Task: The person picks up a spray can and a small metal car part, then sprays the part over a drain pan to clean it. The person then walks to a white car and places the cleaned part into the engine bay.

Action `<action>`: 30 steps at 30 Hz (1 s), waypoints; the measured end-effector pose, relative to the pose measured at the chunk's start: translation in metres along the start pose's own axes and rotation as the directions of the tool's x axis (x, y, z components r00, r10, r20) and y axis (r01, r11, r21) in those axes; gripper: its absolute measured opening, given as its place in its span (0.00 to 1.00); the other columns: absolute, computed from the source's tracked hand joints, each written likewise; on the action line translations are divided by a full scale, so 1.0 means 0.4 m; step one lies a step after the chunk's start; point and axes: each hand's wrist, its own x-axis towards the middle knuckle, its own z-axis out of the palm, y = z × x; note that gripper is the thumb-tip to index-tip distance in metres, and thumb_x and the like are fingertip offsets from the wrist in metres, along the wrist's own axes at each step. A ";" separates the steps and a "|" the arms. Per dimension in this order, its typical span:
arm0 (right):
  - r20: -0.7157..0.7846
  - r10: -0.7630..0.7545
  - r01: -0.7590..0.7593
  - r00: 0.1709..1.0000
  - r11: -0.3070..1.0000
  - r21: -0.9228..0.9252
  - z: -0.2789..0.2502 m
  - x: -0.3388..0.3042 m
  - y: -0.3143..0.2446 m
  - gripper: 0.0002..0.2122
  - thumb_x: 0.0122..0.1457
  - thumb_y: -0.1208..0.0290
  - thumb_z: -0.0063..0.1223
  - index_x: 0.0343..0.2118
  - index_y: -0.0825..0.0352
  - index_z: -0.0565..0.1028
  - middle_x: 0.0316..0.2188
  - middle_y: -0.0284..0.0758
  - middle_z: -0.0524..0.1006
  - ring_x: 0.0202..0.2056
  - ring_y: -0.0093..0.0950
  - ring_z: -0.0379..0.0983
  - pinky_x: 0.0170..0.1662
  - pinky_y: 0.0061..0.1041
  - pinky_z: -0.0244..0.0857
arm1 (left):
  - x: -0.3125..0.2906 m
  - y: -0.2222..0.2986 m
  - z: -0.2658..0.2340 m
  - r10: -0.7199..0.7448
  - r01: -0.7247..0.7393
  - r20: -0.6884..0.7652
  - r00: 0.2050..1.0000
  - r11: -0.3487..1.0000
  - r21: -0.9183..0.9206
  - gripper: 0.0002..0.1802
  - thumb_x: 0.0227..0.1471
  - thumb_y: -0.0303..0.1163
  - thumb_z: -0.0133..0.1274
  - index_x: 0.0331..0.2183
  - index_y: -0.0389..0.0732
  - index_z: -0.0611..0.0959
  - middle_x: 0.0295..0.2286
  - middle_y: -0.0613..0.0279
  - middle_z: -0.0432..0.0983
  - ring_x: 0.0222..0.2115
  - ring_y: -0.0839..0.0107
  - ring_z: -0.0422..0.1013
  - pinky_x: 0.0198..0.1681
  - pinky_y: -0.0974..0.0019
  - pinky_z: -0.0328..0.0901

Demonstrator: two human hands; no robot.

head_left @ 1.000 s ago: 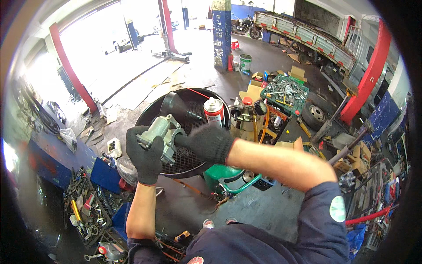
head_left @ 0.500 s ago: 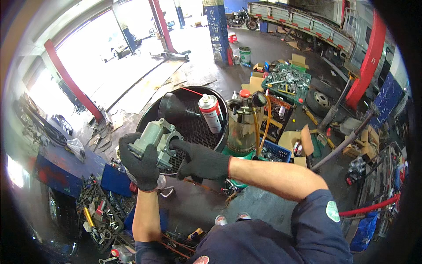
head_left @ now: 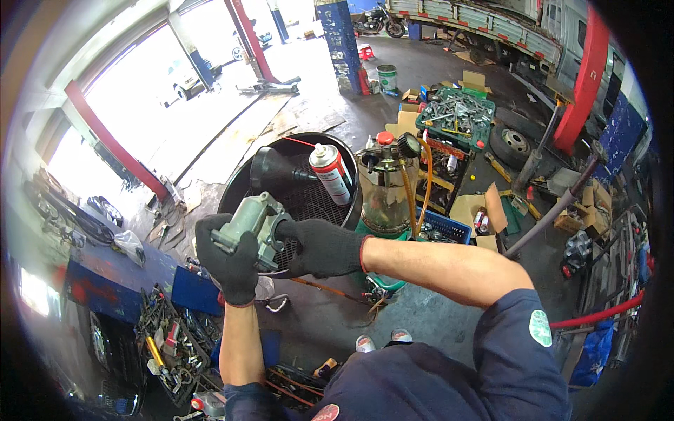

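In my gloved left hand (head_left: 235, 263) is a grey cast-metal housing (head_left: 247, 221), gripped from the left side with the thumb across its front. The housing is tilted above a round black tub (head_left: 226, 203). My gloved right hand (head_left: 324, 247) is closed against the housing's right side, its fingertips at the round opening there; the opening's inside is hidden. Behind the housing, a black funnel (head_left: 274, 170) lies on the tub's mesh. A red and white spray can (head_left: 331, 175) with a thin red straw leans beside it.
Right of the tub stands a clear tank (head_left: 386, 200) with a gauge and amber hoses. Beyond are a green crate (head_left: 456, 116) of metal parts, a blue basket (head_left: 446, 228) and a wheel (head_left: 510, 144). Tools and parts (head_left: 175, 344) lie heaped at lower left.
My right fingertips have shifted at the housing's opening, and the hand sits closer against it. The housing has turned slightly in my left hand. The whole view has shifted a little.
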 end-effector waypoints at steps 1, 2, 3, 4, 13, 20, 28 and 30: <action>0.065 0.095 -0.110 0.993 0.956 0.274 0.005 -0.010 -0.002 0.25 0.57 0.68 0.68 0.57 0.69 0.77 0.35 0.53 0.85 0.31 0.46 0.86 0.32 0.46 0.79 | -0.006 -0.002 0.001 0.000 -0.001 -0.018 1.000 1.000 -0.023 0.22 0.40 0.27 0.61 0.42 0.36 0.80 0.38 0.55 0.76 0.40 0.63 0.74 0.50 0.58 0.70; 0.117 0.179 -0.214 0.977 0.843 0.495 0.015 -0.016 -0.007 0.25 0.57 0.68 0.67 0.58 0.69 0.77 0.34 0.49 0.85 0.31 0.43 0.85 0.30 0.43 0.79 | -0.010 -0.003 -0.001 0.012 -0.013 -0.030 0.999 0.999 -0.031 0.23 0.39 0.27 0.60 0.42 0.36 0.80 0.38 0.55 0.76 0.40 0.63 0.73 0.51 0.58 0.70; 0.199 0.192 -0.277 0.961 0.668 0.690 0.019 -0.022 -0.009 0.25 0.58 0.69 0.67 0.58 0.70 0.76 0.34 0.46 0.85 0.30 0.40 0.85 0.29 0.40 0.79 | -0.011 -0.005 -0.003 0.024 -0.026 -0.047 0.999 0.999 -0.039 0.23 0.39 0.27 0.60 0.42 0.35 0.80 0.38 0.54 0.76 0.41 0.62 0.73 0.52 0.57 0.70; 0.249 0.178 -0.305 0.952 0.514 0.802 0.024 -0.026 -0.009 0.24 0.59 0.71 0.63 0.60 0.67 0.76 0.33 0.39 0.83 0.29 0.30 0.82 0.27 0.33 0.77 | -0.012 -0.007 -0.006 0.103 -0.104 -0.058 0.993 0.995 -0.009 0.24 0.37 0.27 0.59 0.42 0.35 0.79 0.38 0.54 0.75 0.40 0.61 0.73 0.52 0.56 0.69; 0.146 -0.208 0.228 0.967 0.460 -0.858 -0.059 0.035 0.042 0.09 0.68 0.64 0.57 0.47 0.54 0.84 0.25 0.41 0.84 0.30 0.46 0.87 0.31 0.50 0.77 | -0.014 -0.007 -0.012 0.004 -0.009 0.068 0.998 0.997 0.073 0.22 0.40 0.29 0.64 0.41 0.35 0.80 0.38 0.55 0.77 0.40 0.62 0.74 0.50 0.57 0.70; -0.055 0.039 -0.037 0.998 0.999 0.034 0.015 -0.026 0.012 0.17 0.62 0.66 0.64 0.53 0.61 0.77 0.27 0.45 0.84 0.26 0.40 0.85 0.29 0.40 0.77 | -0.001 0.002 -0.003 0.018 -0.018 -0.004 1.000 1.000 -0.019 0.21 0.42 0.31 0.62 0.41 0.34 0.80 0.38 0.55 0.76 0.40 0.63 0.73 0.50 0.57 0.70; 0.059 0.086 -0.039 0.995 -0.214 0.976 0.093 -0.011 0.033 0.15 0.72 0.70 0.56 0.59 0.65 0.75 0.44 0.41 0.87 0.36 0.29 0.86 0.42 0.35 0.84 | -0.040 -0.006 0.039 0.088 -0.098 -0.135 0.987 0.993 -0.065 0.21 0.46 0.33 0.59 0.43 0.33 0.79 0.39 0.56 0.74 0.40 0.63 0.71 0.49 0.55 0.69; 0.042 0.057 -0.020 0.997 -0.344 0.939 0.100 -0.026 0.032 0.17 0.72 0.68 0.55 0.61 0.65 0.75 0.46 0.41 0.87 0.41 0.30 0.86 0.47 0.37 0.83 | -0.050 -0.009 0.043 0.061 -0.069 -0.149 0.987 0.997 -0.047 0.22 0.46 0.34 0.60 0.43 0.33 0.79 0.39 0.56 0.74 0.41 0.63 0.71 0.49 0.55 0.69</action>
